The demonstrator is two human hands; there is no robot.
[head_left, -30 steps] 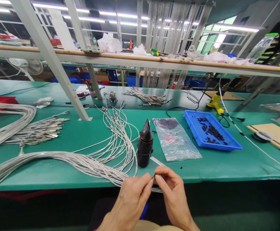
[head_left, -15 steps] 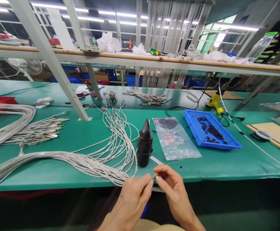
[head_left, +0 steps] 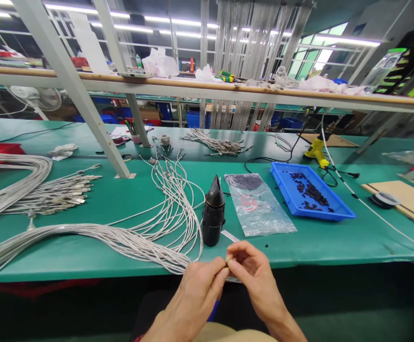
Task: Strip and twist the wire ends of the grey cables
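Observation:
In front of the bench edge, my left hand (head_left: 202,287) and my right hand (head_left: 251,270) meet fingertip to fingertip. Both are closed in a pinch, and what lies between them is tiny, dark and mostly hidden by the fingers. A bundle of grey cables (head_left: 121,240) runs along the front of the green bench and passes behind my left hand. Just beyond the hands stands a black, pointed cylinder (head_left: 213,213), upright. At its foot, a flat metal strip (head_left: 230,236) lies partly behind my right fingers.
A clear plastic bag (head_left: 262,209) of small black parts lies right of the cylinder. Beside it, a blue tray (head_left: 335,213) holds loose black pieces. A yellow heat gun (head_left: 316,151) rests behind. At left, a slanted grey post (head_left: 75,90) rises from the bench.
The fingertips have drawn closer together, and the small dark piece seen between them before is now mostly covered. The things on the bench have stayed in place.

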